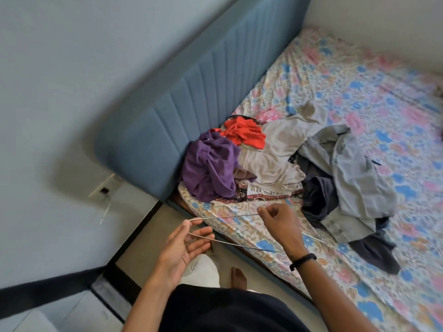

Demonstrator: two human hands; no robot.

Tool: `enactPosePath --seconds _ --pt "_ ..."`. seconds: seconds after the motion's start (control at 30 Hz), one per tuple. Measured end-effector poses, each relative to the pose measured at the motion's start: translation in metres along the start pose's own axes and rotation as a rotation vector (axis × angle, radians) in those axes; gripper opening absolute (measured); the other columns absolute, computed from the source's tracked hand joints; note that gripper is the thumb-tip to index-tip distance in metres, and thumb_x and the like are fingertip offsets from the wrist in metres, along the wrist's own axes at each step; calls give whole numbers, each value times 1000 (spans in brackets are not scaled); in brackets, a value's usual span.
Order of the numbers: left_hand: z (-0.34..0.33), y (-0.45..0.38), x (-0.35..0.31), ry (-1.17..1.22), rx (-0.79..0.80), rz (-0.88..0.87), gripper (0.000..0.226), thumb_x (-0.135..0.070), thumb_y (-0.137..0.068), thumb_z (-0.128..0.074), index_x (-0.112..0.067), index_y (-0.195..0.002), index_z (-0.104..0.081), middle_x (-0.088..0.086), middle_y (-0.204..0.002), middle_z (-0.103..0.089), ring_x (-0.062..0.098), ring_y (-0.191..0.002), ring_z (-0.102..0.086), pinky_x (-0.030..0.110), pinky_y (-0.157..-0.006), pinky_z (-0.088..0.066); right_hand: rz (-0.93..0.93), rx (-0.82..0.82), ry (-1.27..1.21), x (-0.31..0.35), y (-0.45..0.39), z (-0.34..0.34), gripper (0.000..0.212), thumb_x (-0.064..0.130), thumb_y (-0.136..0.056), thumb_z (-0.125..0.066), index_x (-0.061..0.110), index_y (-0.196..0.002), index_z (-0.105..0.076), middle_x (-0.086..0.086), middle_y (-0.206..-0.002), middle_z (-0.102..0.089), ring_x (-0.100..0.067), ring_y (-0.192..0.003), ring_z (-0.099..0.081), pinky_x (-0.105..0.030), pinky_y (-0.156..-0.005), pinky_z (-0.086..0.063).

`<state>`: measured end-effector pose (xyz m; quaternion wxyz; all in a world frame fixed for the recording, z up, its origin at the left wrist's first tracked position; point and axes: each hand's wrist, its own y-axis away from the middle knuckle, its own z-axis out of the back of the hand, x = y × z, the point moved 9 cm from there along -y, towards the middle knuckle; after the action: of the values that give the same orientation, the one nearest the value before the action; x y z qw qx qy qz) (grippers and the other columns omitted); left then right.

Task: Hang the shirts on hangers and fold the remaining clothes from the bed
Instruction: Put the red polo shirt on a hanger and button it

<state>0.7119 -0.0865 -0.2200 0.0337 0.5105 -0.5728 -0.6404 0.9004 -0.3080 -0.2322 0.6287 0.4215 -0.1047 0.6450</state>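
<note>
Both forearms enter from the bottom edge, bare, converging toward lower centre of frame. Left hand (184,245), lower centre-left: palm turned up, fingers straight and loosely spread, thumb raised, tips against a thin wire. Right hand (278,221), centre: back toward camera, fingers curled, thumb and forefinger pinching the wire at its neck. Dark band on right wrist. One bare foot visible low centre.

I counted one wire hanger (134,220), two hands, one wristband (302,259), and five loose garments on one bed (395,97): purple (211,168), red (244,135), beige (275,152), grey (354,173), dark (318,195).
</note>
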Motion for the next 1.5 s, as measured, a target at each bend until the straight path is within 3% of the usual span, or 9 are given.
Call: enactPosePath --seconds 0.17,0.4,0.57,0.8,0.93,1.0,1.1,1.23,1.5 --pt "-32 -86 4 -283 88 183 33 -27 -110 -41 -8 -121 -66 16 -109 -77 37 -109 -70 52 -106 -49 -118 -112 81 -42 -52 6 51 33 -99 -65 17 -58 -40 1 -47 -40 -20 -43 -37 -32 -49 -35" --pt "-115 -233 1 -848 297 276 30 -38 -105 -51 -14 -108 -69 5 -98 -77 19 -83 -71 25 -69 -53 -231 -177 262 -102 -147 5 34 23 -99 -64 15 -70 -50 1 -62 -54 -20 -57 -52 -39 -64 -39" --pt "-180 -309 -21 -1418 462 -65 32 -38 -104 -53 -13 -104 -72 6 -99 -75 27 -96 -71 31 -78 -47 -132 -48 657 -134 -197 10 22 12 -93 -60 19 -75 -50 3 -68 -43 -31 -70 -57 -42 -80 -31" --pt "-267 -413 -90 -1693 169 -929 38 -32 -91 -56 -20 -127 -62 17 -127 -59 44 -116 -54 55 -104 -42 72 154 1104 -244 -214 29 8 6 -83 -68 13 -84 -69 -6 -77 -60 -31 -81 -56 -62 -114 -33" --pt "-275 -484 -121 -1846 -63 -810 90 -32 -79 -80 -26 -155 -31 20 -161 -27 48 -147 -24 66 -119 -13 115 112 1117 -281 -217 31 7 4 -84 -68 9 -89 -71 -10 -81 -57 -33 -83 -55 -68 -118 -26" --pt "-276 -505 -128 -1894 -73 -736 84 -35 -82 -79 -20 -153 -36 22 -152 -41 48 -141 -34 66 -117 -19 121 71 1091 -286 -219 27 13 5 -85 -66 8 -97 -70 -13 -92 -57 -35 -91 -54 -67 -118 -25" --pt "-292 -498 -147 -1861 -28 -862 40 -25 -93 -61 -8 -129 -65 26 -121 -65 48 -115 -56 58 -101 -43 106 6 963 -267 -222 18 28 10 -89 -63 9 -117 -68 -14 -109 -59 -36 -101 -53 -63 -112 -31" --pt "-323 -440 -179 -1430 236 -1019 36 -7 -89 -54 -2 -121 -70 24 -111 -73 37 -102 -63 41 -93 -43 -2 -49 565 -209 -239 7 33 20 -96 -64 11 -128 -65 -10 -117 -62 -32 -102 -53 -45 -93 -45" --pt "-371 -336 -264 -1439 639 -780 20 -31 -100 -65 -21 -108 -80 -1 -90 -76 3 -75 -60 28 -69 -44 264 -132 -55 51 -338 49 103 52 -77 -86 34 -159 -27 -8 -148 -44 -25 -134 -46 -35 -111 -40"
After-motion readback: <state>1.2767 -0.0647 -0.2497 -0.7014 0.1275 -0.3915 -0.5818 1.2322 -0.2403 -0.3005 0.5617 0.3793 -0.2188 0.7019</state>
